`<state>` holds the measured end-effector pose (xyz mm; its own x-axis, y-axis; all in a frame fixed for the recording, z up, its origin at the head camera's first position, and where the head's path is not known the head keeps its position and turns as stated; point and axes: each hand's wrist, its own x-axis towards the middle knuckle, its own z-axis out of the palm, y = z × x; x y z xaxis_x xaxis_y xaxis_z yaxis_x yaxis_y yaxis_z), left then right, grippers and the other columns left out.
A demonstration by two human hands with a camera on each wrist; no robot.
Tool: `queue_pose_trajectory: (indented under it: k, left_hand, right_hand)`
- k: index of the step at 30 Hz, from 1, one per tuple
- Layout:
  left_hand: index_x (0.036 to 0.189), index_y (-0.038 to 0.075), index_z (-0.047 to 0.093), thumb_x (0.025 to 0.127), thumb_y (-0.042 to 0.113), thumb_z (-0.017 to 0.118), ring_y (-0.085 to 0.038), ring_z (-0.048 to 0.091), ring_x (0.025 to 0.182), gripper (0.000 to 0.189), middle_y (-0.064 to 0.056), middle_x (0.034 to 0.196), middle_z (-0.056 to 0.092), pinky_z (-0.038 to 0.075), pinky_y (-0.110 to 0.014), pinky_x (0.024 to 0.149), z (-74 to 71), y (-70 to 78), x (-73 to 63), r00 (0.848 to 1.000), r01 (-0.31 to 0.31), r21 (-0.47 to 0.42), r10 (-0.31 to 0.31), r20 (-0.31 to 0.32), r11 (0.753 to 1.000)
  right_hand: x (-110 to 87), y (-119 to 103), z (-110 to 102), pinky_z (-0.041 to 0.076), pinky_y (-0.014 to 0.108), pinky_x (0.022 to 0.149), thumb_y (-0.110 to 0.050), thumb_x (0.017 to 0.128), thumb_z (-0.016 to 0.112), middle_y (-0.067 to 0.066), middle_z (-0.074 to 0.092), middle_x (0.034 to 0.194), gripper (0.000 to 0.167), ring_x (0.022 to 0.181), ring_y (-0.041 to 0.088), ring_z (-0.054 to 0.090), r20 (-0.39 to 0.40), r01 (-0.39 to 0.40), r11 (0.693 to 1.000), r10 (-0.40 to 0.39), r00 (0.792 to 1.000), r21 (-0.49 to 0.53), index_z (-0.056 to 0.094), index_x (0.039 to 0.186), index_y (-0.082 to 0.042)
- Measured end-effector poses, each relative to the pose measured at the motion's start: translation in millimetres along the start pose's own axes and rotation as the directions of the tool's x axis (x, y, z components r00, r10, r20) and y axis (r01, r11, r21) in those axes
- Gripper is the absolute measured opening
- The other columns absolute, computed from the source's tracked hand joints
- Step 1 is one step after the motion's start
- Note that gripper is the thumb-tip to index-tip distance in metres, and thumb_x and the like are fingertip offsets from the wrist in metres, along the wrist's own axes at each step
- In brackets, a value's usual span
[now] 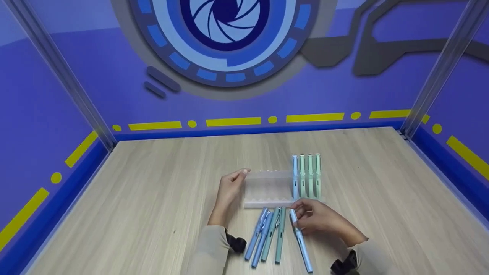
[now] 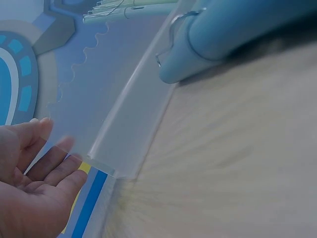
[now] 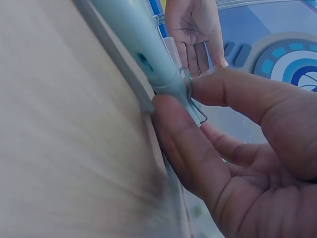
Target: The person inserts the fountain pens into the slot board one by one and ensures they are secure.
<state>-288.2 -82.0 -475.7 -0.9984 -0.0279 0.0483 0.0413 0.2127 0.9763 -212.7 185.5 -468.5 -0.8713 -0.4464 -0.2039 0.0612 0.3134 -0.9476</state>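
A clear plastic pen stand (image 1: 267, 188) with a scalloped top edge stands on the table. My left hand (image 1: 230, 190) holds its left side near the upper corner, with fingertips (image 2: 64, 145) showing through the panel in the left wrist view. In front of the stand's right half, my right hand (image 1: 316, 218) pinches a light blue pen (image 1: 301, 244) by its clip end, between thumb and fingers. That pen's other end points toward me. One pale blue pen (image 1: 295, 177) and several pale green pens (image 1: 310, 177) stand upright in the stand's right part.
Two blue pens (image 1: 257, 236) and two teal pens (image 1: 280, 238) lie side by side between my forearms, just before the stand. The wooden table (image 1: 145, 198) is walled by blue-purple panels (image 1: 244, 107) at the back and sides.
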Motion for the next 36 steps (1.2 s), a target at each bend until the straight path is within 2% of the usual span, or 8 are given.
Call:
queue_pose_trajectory:
  k: [7,12,16,22,29,36]
  left_hand:
    - [0.118,0.008,0.068,0.098,0.031,0.055,-0.026,0.055,0.127,0.034,-0.01,0.127,0.064,0.044,-0.039,0.108,-0.1,0.9,-0.4,1.0,0.009,-0.006,-0.009,0.003,1.0]
    - [0.118,0.007,0.068,0.098,0.03,0.055,-0.027,0.055,0.127,0.033,-0.01,0.127,0.065,0.044,-0.041,0.109,-0.4,1.0,-0.9,1.0,0.003,-0.004,-0.003,0.003,1.0]
    - [0.118,0.008,0.068,0.098,0.03,0.055,-0.027,0.054,0.127,0.033,-0.01,0.128,0.064,0.042,-0.042,0.11,-0.9,1.8,0.3,1.0,-0.001,-0.004,0.001,0.004,1.0]
    - [0.119,0.009,0.068,0.098,0.03,0.054,-0.026,0.053,0.129,0.033,-0.009,0.13,0.063,0.041,-0.041,0.111,-0.8,3.3,1.3,1.0,0.008,-0.01,-0.008,0.012,1.0]
    - [0.118,0.009,0.068,0.098,0.032,0.054,-0.025,0.054,0.128,0.033,-0.008,0.129,0.064,0.042,-0.04,0.11,-0.3,4.2,1.1,1.0,0.016,-0.006,-0.016,0.01,1.0]
    - [0.119,0.009,0.068,0.098,0.03,0.055,-0.025,0.053,0.128,0.033,-0.008,0.129,0.063,0.042,-0.04,0.11,-0.2,1.7,-0.5,0.999,0.03,-0.016,-0.029,0.013,0.999]
  right_hand:
    - [-1.7,-5,0,0.059,0.033,0.066,-0.002,0.078,0.064,0.012,0.06,0.099,0.048,0.081,0.017,0.062,-0.018,0.021,0.998,-0.023,1.0,-0.056,0.054,0.125,0.002]
    - [-2.4,-9,-2,0.06,0.036,0.069,0.002,0.078,0.06,0.013,0.062,0.099,0.048,0.083,0.02,0.066,-0.039,0.04,0.999,-0.041,0.998,-0.022,0.053,0.126,0.004]
    - [-0.9,-15,-5,0.061,0.038,0.074,0.002,0.08,0.061,0.016,0.063,0.103,0.049,0.086,0.02,0.067,-0.065,0.059,0.998,-0.058,0.996,0.002,0.052,0.128,0.005]
    - [0.4,-27,-11,0.061,0.039,0.076,-0.002,0.083,0.065,0.02,0.062,0.108,0.051,0.089,0.021,0.067,-0.1,0.091,0.996,-0.091,0.991,0.002,0.049,0.131,0.007]
    - [2.5,-40,-16,0.061,0.037,0.076,-0.012,0.083,0.073,0.019,0.061,0.114,0.048,0.097,0.023,0.065,-0.22,0.105,0.99,-0.123,0.968,-0.091,0.056,0.128,-0.003]
    - [6.8,-50,-20,0.061,0.035,0.078,-0.008,0.085,0.072,0.018,0.062,0.114,0.046,0.1,0.025,0.065,-0.289,0.139,0.984,-0.166,0.943,-0.113,0.056,0.128,-0.005]
